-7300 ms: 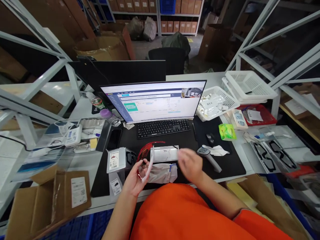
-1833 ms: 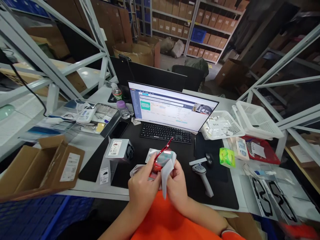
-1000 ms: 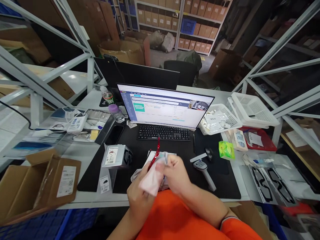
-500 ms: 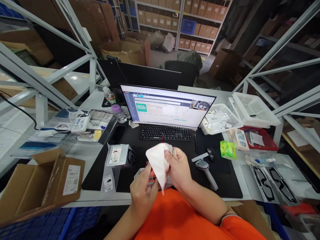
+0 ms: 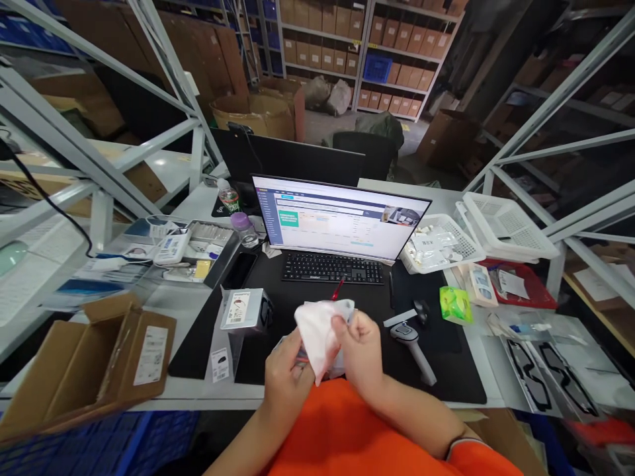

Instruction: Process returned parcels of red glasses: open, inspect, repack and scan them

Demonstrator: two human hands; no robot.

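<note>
In front of my chest, both hands work at a white cloth (image 5: 317,327). My right hand (image 5: 361,350) is closed, with the thumb pressing the cloth against an object beneath it. My left hand (image 5: 288,370) is closed at the lower left, its fingers around an item mostly covered by the cloth. A thin red piece (image 5: 338,289), like the arm of a pair of glasses, sticks up behind the cloth. Under the hands some clear plastic shows, largely hidden. A grey box (image 5: 255,311) stands left of my left hand; a handheld scanner (image 5: 411,344) lies to the right.
A monitor (image 5: 337,221) and a keyboard (image 5: 332,268) are ahead on the black mat. An open carton (image 5: 114,360) sits at left. At right are white baskets (image 5: 471,251), a green packet (image 5: 455,305) and flat packs with black frames (image 5: 528,373).
The whole view has shifted slightly. My hands stay closed at the cloth, which has bunched up and hangs less far down. The red piece tilts further right and shows more.
</note>
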